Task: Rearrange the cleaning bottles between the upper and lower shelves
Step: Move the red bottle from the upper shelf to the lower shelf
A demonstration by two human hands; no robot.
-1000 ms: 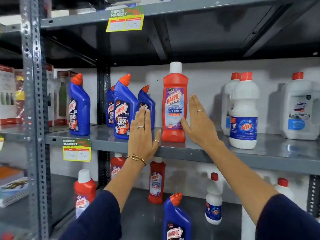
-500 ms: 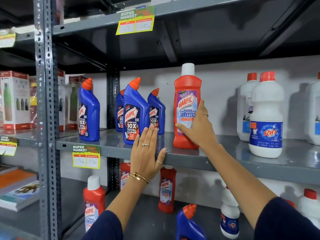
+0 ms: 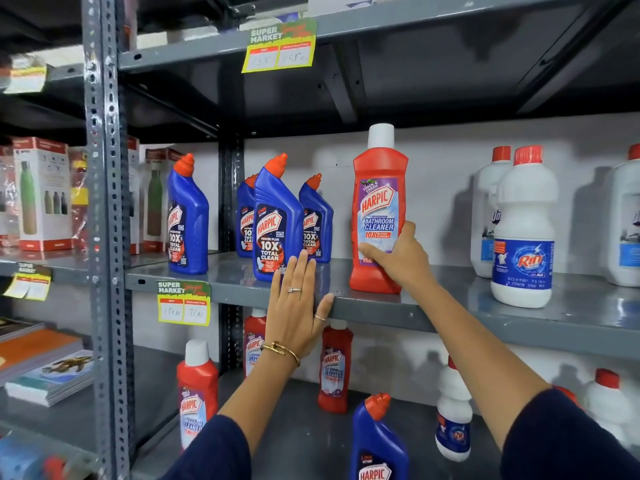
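A tall red Harpic bathroom cleaner bottle with a white cap stands upright on the upper shelf. My right hand is wrapped around its lower half. My left hand rests flat on the front edge of that shelf, fingers apart, touching no bottle. Several blue Harpic toilet cleaner bottles stand to the left on the same shelf. White Rin bottles stand to the right. On the lower shelf are red bathroom cleaner bottles, one blue bottle and small white bottles.
A perforated grey upright post divides this bay from the left one, where boxed flasks and stacked books sit. Yellow price tags hang on the shelf edges. A higher shelf closes the space above the bottles.
My right hand went from open beside the red bottle to gripping its lower half. My left hand dropped from in front of the blue bottles onto the shelf edge. The view shifted left.
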